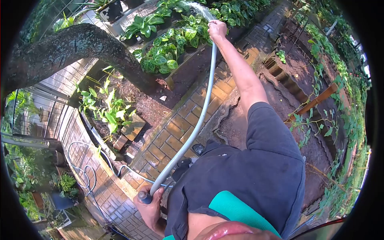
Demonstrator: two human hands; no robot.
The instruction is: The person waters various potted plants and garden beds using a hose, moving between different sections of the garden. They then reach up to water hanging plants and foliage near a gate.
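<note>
Head view: right hand (218, 30) gripped the hose (200, 112) end at 12 o'clock, spraying the plants (168, 48). Left hand (150, 206) clasped the hose at 7 o'clock. Advised: sweep evenly, avoid kinks.

Warm sun patches the far brick path (251, 54); the hose (201, 116) gleams pale; fisheye edges bend and go black.

Home garden: brick-paved path (176, 128), planted beds of leafy plants (168, 48), tree trunk (76, 46), fence (36, 116)
</note>
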